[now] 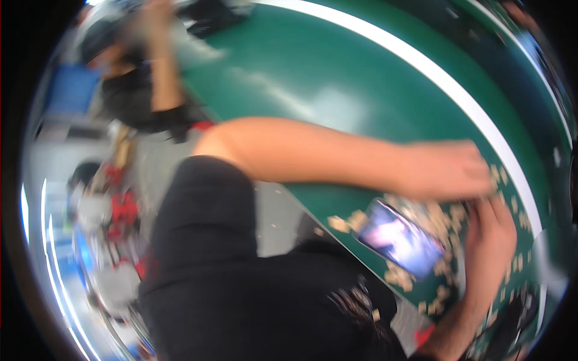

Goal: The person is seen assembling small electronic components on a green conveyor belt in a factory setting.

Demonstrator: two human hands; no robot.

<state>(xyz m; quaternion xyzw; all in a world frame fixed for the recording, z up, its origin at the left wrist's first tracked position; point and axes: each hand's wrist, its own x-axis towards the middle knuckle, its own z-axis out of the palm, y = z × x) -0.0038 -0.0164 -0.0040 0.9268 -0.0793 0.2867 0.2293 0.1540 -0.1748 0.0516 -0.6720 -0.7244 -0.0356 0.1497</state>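
My left arm reaches across the green table (289,72), and my left hand (451,168) is curled closed over the small wooden pieces, blurred by motion. From the lower right comes my right hand (490,231), its fingers bent and pressed together close to the left fingertips. Whatever is between the fingers of either hand is too small and smeared to make out. Small pale wooden pieces (442,222) lie loose and heaped around both hands. Beside them a phone (400,237) with a lit screen rests near the table edge.
A white stripe (445,72) curves across the table beyond my hands. At the upper left sits another person (138,90) in dark clothes, one arm raised. A dark bag-like thing (211,15) lies at the far edge. More blurred people and red seats (123,207) stand at left.
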